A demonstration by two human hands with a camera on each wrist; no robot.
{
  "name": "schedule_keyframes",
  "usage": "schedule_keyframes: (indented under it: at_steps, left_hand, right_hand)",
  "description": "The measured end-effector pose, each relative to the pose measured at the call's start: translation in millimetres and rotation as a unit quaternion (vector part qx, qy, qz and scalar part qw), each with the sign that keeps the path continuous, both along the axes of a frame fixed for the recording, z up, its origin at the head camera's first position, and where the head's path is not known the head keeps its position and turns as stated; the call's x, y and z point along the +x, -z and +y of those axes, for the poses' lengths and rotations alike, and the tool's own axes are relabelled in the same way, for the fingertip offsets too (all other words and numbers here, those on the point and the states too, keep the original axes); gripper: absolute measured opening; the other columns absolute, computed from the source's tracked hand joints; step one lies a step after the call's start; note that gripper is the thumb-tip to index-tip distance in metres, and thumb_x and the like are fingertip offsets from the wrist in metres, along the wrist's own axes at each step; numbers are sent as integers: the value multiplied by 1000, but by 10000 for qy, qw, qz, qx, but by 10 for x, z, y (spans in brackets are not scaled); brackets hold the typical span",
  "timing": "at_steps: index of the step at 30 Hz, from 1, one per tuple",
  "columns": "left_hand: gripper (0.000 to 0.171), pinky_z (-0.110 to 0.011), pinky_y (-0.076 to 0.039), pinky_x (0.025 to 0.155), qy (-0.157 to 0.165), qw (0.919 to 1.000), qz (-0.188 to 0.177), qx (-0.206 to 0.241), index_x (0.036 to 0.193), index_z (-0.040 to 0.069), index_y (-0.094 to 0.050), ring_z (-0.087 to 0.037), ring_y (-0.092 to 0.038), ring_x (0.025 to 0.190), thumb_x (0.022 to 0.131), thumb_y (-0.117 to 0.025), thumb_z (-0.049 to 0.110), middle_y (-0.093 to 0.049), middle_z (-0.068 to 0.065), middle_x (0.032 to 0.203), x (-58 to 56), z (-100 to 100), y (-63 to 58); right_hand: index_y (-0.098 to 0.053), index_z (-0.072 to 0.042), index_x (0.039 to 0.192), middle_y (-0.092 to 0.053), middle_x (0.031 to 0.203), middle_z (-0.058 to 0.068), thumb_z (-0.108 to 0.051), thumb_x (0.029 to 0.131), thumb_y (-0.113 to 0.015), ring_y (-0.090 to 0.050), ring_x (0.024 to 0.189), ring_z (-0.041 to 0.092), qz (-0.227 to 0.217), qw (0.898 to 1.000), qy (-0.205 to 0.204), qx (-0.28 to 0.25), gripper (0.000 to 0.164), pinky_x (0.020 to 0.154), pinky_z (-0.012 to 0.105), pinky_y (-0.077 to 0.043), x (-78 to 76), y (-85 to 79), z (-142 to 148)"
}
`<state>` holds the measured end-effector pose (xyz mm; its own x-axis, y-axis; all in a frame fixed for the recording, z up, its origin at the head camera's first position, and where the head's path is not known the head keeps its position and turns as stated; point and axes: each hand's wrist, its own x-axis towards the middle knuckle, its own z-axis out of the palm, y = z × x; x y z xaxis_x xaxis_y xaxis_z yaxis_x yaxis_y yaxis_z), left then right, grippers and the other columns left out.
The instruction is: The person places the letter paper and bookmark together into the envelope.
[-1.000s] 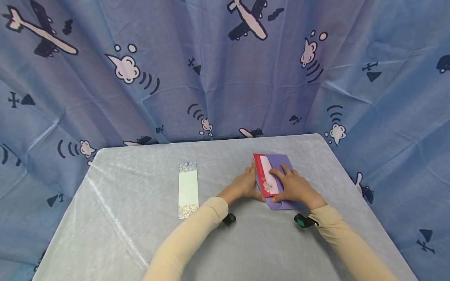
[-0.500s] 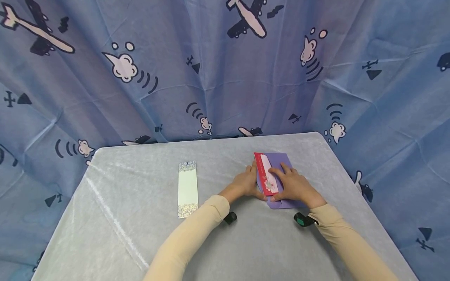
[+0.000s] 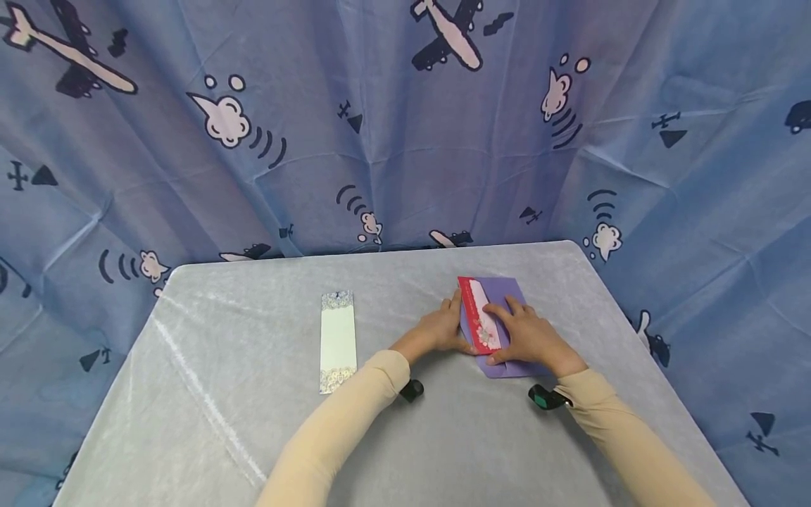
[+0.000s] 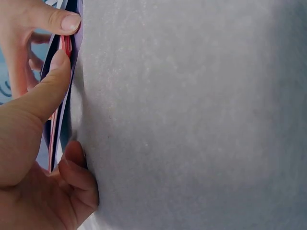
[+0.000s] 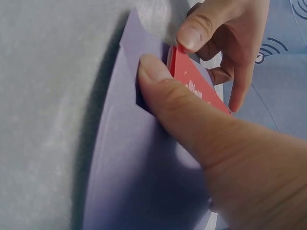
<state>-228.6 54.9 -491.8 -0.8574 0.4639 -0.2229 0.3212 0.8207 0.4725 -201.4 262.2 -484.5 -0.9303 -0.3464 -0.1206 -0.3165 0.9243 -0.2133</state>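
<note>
A red card (image 3: 471,310) with a white, flower-printed panel lies along the left part of a purple envelope (image 3: 498,287) on the table. My left hand (image 3: 439,331) grips the card's left edge, its thumb on the red border in the left wrist view. My right hand (image 3: 533,339) spreads over the envelope and holds it near its opening; the right wrist view has the thumb (image 5: 156,76) at the notched purple edge, beside the red card (image 5: 194,79). Part of the card sits between purple layers. The undersides of the fingers are mostly hidden.
A long pale card (image 3: 338,341) with patterned ends lies to the left on the grey cloth-covered table (image 3: 209,352). Behind the table hangs a blue curtain (image 3: 405,141) with printed planes. Dark wrist devices (image 3: 548,398) sit below both hands.
The left thumb has drawn slightly to the left near the card's lower corner. The right hand, envelope and card stay almost where they were.
</note>
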Motion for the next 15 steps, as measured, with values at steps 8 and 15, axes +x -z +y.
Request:
schedule_keyframes:
  at_steps: [8, 15]
  left_hand:
    - [132, -38, -51, 102, -121, 9999, 47, -36, 160, 9, -4, -27, -60, 121, 67, -87, 53, -40, -17, 152, -20, 26, 27]
    - [129, -36, -50, 101, -247, 9989, 381, -63, 159, 8, -12, -25, -53, 122, 65, -88, 53, -46, -14, 142, -12, 53, 64]
  right_hand:
    - [-42, -20, 146, -32, 152, 36, -65, 59, -85, -40, 128, 65, -12, 10000, 5, 18, 107, 87, 77, -43, -8, 3, 9]
    - [-43, -20, 146, -33, 151, 35, -63, 60, -85, -41, 128, 65, 17, 10000, -8, 12, 106, 86, 77, -43, 9, 16, 10]
